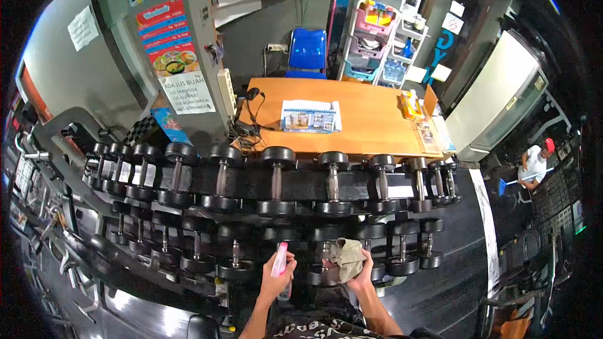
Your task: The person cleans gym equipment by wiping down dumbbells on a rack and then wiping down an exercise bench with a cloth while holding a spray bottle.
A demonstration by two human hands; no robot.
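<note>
My left hand [270, 284] is wrapped round a small spray bottle [280, 260] with a pink and white top, held upright. In my right hand [360, 278] is a crumpled beige cloth [347, 257], bunched in the fingers. Both hands are in front of the lower row of black dumbbells [402, 248]. The cloth covers part of one dumbbell there; whether it presses on it I cannot tell.
Above runs an upper row of dumbbells [277, 182], then a wooden desk [370, 97] with a calendar [309, 118] and cables. A blue chair [308, 49], a shelf cart and a white fridge [496, 97] stand behind. At right, a person [536, 164] holds a blue-ended tool.
</note>
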